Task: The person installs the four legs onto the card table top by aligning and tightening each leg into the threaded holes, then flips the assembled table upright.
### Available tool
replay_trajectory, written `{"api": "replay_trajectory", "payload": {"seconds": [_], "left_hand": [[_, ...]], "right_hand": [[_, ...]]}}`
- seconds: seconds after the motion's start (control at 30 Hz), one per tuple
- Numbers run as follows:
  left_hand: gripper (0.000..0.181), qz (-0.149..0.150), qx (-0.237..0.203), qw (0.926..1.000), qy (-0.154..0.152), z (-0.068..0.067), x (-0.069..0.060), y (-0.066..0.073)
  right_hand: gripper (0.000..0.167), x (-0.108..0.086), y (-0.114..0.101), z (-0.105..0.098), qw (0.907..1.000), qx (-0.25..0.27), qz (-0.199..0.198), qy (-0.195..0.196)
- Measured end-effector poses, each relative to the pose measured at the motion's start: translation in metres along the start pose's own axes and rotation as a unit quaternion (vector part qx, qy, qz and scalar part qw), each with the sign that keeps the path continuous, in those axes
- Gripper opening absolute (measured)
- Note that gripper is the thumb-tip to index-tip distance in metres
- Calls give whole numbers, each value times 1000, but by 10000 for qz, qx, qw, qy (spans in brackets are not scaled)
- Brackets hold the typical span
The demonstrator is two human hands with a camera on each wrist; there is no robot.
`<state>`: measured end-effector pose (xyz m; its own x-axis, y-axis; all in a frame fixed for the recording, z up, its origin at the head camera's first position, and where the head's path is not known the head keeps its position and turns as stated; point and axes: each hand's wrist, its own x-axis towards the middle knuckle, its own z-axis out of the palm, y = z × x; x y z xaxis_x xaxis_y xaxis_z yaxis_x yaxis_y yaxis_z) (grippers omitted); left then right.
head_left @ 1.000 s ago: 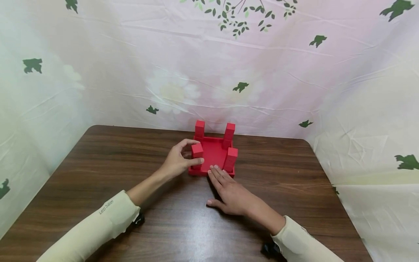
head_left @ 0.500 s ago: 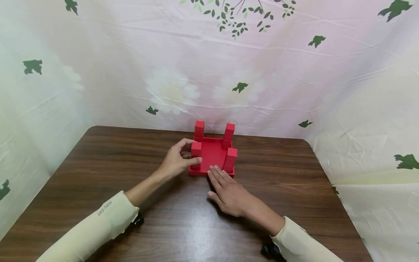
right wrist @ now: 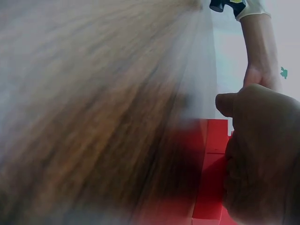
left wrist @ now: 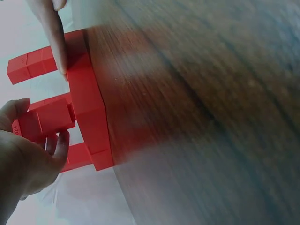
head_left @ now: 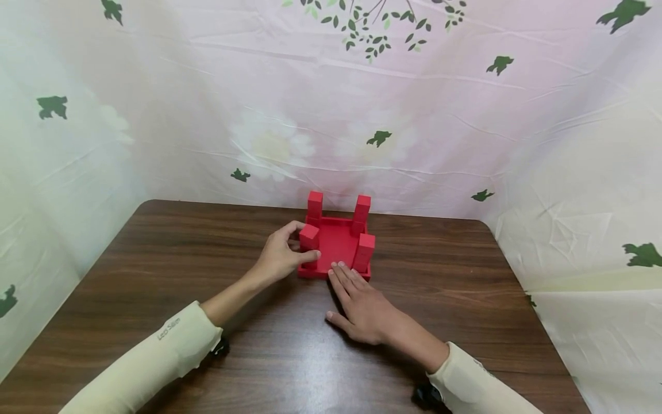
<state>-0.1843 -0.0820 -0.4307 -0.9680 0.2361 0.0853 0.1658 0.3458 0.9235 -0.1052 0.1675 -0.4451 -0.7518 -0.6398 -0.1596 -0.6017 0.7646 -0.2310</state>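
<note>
A shallow square red tray (head_left: 338, 244) with raised edges lies on the table, a red block-like post standing at each corner. My left hand (head_left: 279, 253) grips the near-left post (head_left: 309, 234), thumb on the near side and fingers behind. In the left wrist view that gripped post (left wrist: 52, 117) sits turned against the base, its lower end close to the corner; whether it is seated is hidden. My right hand (head_left: 364, 307) lies with straight fingers on the tray's front edge, beside the near-right post (head_left: 365, 250). The right wrist view shows the hand (right wrist: 262, 154) against the red side wall (right wrist: 211, 187).
The far-left post (head_left: 315, 207) and far-right post (head_left: 361, 213) stand at the back, near the patterned cloth (head_left: 331, 115) behind the table. Dark wood tabletop (head_left: 424, 259) surrounds the tray. Cloth also hangs at both sides.
The near-left post has turned in my left hand, first squaring up with the tray and now angled. My right thumb shifted slightly; the tray stays in place.
</note>
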Motion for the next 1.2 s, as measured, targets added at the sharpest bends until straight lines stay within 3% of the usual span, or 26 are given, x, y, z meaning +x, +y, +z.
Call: {"api": "replay_trajectory", "payload": {"seconds": [0.23, 0.37, 0.53, 0.67, 0.9, 0.97, 1.2], "left_hand": [[57, 156, -540, 9981, -248, 1, 1, -3], [59, 82, -353, 9987, -366, 2, 0, -2], [56, 22, 43, 9999, -99, 3, 0, 0], [51, 81, 5, 10000, 20, 3, 1, 1], [52, 388, -557, 9963, -537, 2, 3, 0], [55, 385, -514, 9962, -585, 2, 3, -1], [55, 99, 98, 9998, -110, 3, 2, 0]], "right_hand": [[88, -1, 2, 2, 9999, 158, -36, -25], [89, -1, 1, 3, 9999, 164, -32, -44], [90, 0, 2, 5, 9999, 138, -5, -39], [91, 0, 2, 7, 9998, 181, -1, -40], [91, 0, 2, 7, 9998, 199, -11, 10], [91, 0, 2, 8, 9998, 187, -2, 3], [92, 1, 4, 9, 9998, 104, 66, -125]]}}
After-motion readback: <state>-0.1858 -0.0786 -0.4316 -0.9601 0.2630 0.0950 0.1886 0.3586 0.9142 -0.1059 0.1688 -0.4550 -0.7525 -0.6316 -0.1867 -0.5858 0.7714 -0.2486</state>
